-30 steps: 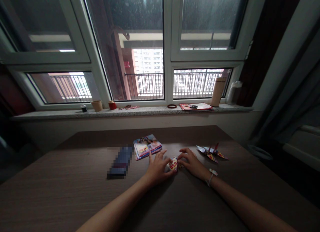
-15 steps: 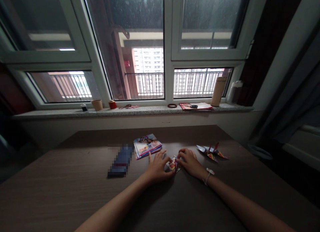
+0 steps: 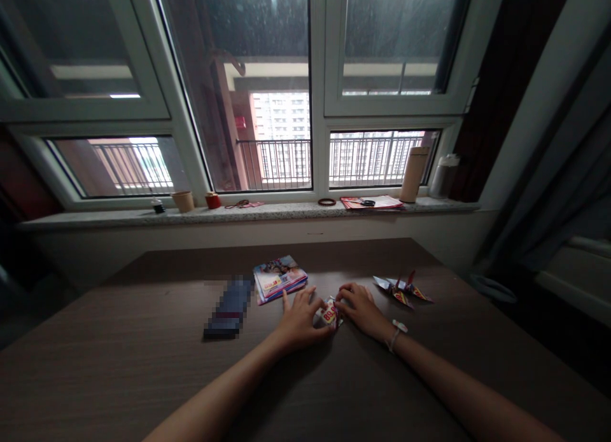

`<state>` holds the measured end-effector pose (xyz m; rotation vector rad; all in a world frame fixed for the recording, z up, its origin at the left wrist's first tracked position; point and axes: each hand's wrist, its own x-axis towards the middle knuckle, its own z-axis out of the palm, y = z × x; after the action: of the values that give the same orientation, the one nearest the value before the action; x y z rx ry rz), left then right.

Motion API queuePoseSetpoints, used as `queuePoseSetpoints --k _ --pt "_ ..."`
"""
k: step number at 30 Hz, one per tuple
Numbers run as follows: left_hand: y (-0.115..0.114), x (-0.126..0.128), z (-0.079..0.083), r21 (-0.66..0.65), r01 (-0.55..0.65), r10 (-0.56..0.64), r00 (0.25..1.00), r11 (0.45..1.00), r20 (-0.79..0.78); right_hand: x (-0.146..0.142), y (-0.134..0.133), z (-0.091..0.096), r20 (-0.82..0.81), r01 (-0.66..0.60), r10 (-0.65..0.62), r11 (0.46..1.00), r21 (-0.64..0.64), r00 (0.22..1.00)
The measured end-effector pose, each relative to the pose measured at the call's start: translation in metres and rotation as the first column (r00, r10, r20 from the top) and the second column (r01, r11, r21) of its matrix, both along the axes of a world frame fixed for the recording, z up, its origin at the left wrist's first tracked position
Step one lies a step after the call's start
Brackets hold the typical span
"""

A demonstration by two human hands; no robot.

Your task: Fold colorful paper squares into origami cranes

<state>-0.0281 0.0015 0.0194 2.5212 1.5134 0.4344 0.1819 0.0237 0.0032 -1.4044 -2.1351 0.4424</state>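
Observation:
A small folded piece of printed paper point(image 3: 330, 311) lies on the table between both hands, with red figures on its face. My left hand point(image 3: 301, 320) grips its left side, thumb at the near edge and fingers at the far edge. On the right side, the bent fingers of my right hand point(image 3: 359, 307) pinch the paper's edge. Just beyond my left hand sits a stack of printed paper sheets point(image 3: 279, 278). To the right of my right hand stand two folded paper cranes point(image 3: 401, 290), pointed and colourful.
A dark pixelated object point(image 3: 229, 308) lies on the brown table point(image 3: 119, 340), left of the stack. Along the windowsill point(image 3: 286, 214) are a paper cup point(image 3: 183, 201), a red spool point(image 3: 212, 200), a bracelet point(image 3: 327, 202), scissors point(image 3: 367, 203) on papers, and two bottles.
The view has shifted slightly, moving the whole scene a little left. Both hands stay on the folded paper, almost in the same pose.

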Motion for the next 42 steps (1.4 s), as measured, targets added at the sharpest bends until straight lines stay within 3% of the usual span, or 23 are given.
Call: queuePoseSetpoints --k 26,34,42 --pt "0.0033 0.0019 -0.0009 -0.025 -0.005 0.004 1.000 1.000 -0.020 -0.0089 -0.0047 0.0027 0.037 0.093 -0.095 0.995 0.036 0.995" --pt "0.0029 0.0062 0.0036 -0.044 -0.093 0.093 0.996 0.995 0.014 -0.0078 -0.0041 0.0009 0.002 0.084 -0.084 0.996 0.031 0.996" --pt "0.0050 0.0056 0.0001 -0.038 -0.101 0.102 0.995 0.994 0.010 -0.0086 -0.0033 -0.0001 0.001 0.091 -0.091 0.996 0.021 0.996"
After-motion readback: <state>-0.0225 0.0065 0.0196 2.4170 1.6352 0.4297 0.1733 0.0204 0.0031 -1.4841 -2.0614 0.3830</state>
